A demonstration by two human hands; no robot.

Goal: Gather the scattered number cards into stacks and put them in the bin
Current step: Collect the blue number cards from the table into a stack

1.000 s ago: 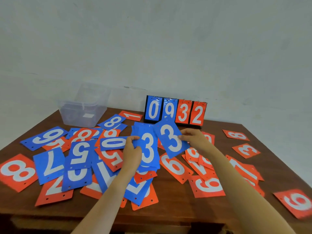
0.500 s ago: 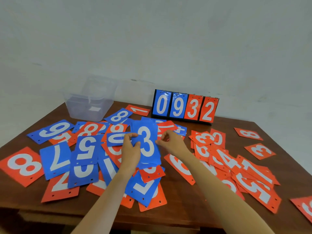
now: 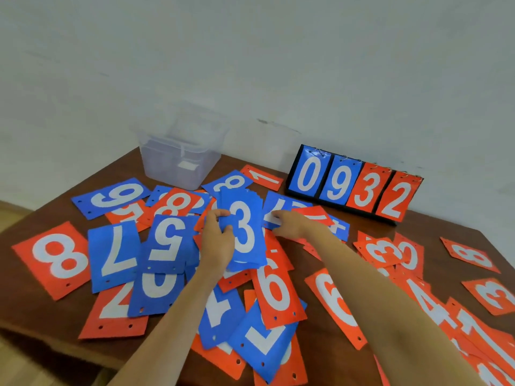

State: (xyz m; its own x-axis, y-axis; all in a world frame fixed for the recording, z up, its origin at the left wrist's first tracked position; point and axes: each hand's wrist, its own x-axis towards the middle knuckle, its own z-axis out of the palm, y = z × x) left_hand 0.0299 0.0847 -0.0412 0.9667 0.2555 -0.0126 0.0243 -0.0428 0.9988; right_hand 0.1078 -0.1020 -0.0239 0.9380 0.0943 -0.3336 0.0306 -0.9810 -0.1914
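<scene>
My left hand (image 3: 216,240) grips a stack of blue cards (image 3: 244,232) by its left edge, a white 3 on top, held upright over the table's middle. My right hand (image 3: 289,225) rests just right of the stack, fingers on a blue card (image 3: 281,207) lying flat there. Whether those fingers pinch that card I cannot tell. Many blue and orange number cards lie scattered and overlapping over the wooden table (image 3: 434,235). The clear plastic bin (image 3: 181,160) stands at the back left against the wall.
A black flip scoreboard (image 3: 354,185) reading 0932 stands at the back right. An orange 8 (image 3: 55,257) and a blue 7 (image 3: 114,254) lie near the left edge. Orange cards pile up at the right. The near table edge runs under my forearms.
My right hand laid its blue 3 card on the stack, then reached away right to a flat blue card. My view shifted left and down.
</scene>
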